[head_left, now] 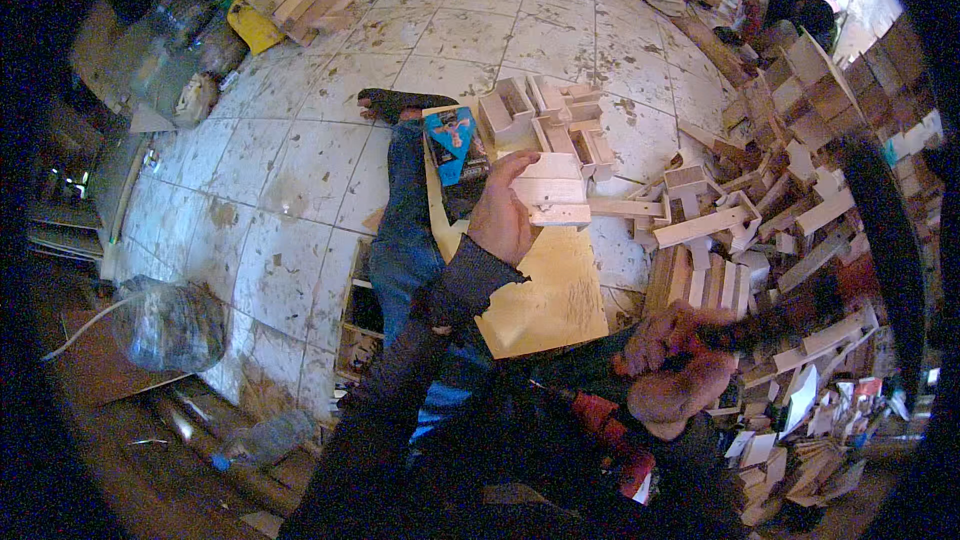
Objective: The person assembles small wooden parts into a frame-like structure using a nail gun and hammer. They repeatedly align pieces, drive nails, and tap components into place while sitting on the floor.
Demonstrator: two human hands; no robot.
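Note:
My left hand [505,215] grips a small pale wooden box [548,180] above a yellow board [550,300], thumb on its upper edge. To the right, my right hand [680,390] is closed, fingers curled round a dark tool with red parts [725,333]; blur and shadow hide its kind. A red power drill [605,420] lies below and left of that hand, bit pointing up and left. On the board's far end stands a blue and black carton [457,150]. Several small open wooden boxes [550,115] are clustered just beyond my left hand.
Wood offcuts and blocks [790,210] are heaped on the right. My jeans-clad leg [408,230] stretches along the board's left side. A plastic bottle [265,440] and a clear wrapped bundle [170,325] lie at lower left. Another person [785,5] is at the far right.

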